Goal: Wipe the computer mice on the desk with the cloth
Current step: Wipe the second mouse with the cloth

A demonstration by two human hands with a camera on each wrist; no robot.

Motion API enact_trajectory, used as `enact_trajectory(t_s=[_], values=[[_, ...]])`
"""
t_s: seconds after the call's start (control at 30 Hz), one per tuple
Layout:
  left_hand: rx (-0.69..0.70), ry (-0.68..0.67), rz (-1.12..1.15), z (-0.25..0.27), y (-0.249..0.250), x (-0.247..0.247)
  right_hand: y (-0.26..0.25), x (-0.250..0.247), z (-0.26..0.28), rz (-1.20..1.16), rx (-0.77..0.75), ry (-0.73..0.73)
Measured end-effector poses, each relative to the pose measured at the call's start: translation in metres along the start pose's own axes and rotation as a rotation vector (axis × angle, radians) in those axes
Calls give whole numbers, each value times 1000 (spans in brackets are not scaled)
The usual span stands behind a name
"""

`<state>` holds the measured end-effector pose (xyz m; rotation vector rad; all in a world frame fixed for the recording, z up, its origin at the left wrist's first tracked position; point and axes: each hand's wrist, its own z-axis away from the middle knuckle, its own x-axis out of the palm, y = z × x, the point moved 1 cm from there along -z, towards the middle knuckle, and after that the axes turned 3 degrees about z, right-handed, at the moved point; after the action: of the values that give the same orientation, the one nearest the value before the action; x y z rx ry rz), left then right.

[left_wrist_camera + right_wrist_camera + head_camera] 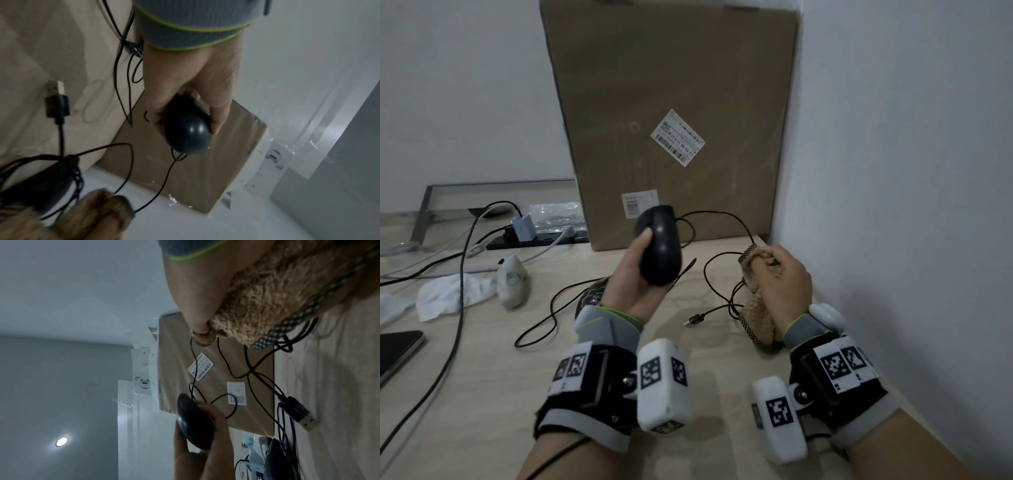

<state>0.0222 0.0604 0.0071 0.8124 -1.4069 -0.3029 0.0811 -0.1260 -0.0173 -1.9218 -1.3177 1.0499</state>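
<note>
My left hand [643,270] holds a black wired mouse [659,245] up above the desk, fingers curled round its sides; the left wrist view shows the same mouse [187,128]. To its right, my right hand [784,277] grips a bunched brown fluffy cloth [758,308] with a checked edge, apart from the mouse. The cloth [277,296] fills the top of the right wrist view, with the held mouse [193,421] below it. A second black mouse [592,294] lies on the desk, half hidden behind my left wrist. A white mouse [512,281] lies further left.
A tall cardboard box [671,120] leans at the back, with a wall close on the right. Mouse cables and a loose USB plug [695,320] lie between my hands. At left are a crumpled white tissue [448,294], a power strip [534,238] and a dark flat device [397,349].
</note>
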Motion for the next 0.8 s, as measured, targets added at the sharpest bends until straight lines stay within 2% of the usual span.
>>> enact_trajectory(t_s=[0.27,0.37,0.5,0.67,0.8], values=[[-203,-142,-132,11,-28,15,4,9,1,65,-85,-165],[-253,-172,-135,14,-30,18,1,10,4,152,-140,-243],[-290,-205,-95,16,-28,18,-4,11,5,294,-138,-367],[-239,-237,-110,16,-27,19,-5,10,6,280,-103,-406],[-128,-182,-43,11,-22,17,-7,10,8,237,-180,-368]])
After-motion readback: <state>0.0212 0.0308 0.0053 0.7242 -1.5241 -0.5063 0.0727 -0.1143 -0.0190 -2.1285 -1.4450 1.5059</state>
